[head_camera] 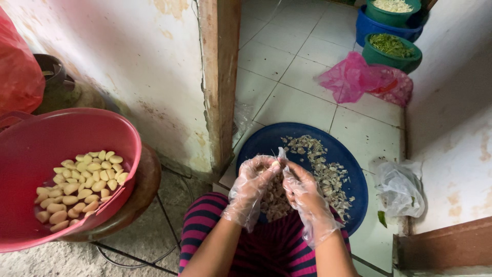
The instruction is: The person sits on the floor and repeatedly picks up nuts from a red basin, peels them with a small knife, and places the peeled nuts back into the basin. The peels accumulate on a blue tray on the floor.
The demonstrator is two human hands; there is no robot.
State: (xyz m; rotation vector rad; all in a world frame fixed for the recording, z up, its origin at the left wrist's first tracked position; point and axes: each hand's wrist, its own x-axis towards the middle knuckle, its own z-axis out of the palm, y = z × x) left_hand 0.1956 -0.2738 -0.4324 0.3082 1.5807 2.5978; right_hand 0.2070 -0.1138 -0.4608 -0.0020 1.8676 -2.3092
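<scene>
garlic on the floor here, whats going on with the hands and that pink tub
A person in thin clear plastic gloves is working a small garlic clove between both hands, the left hand and right hand meeting over a round dark blue plastic tray. Papery garlic skins and more cloves are strewn across that tray. To the left, a big pink plastic tub holds a pile of peeled pale yellow cloves. Further back on the white tiled floor sit green and blue basins.

White tiled floor (302,102) beyond a wooden post (220,77); stained plaster wall (113,56) at left, rough concrete below.
</scene>
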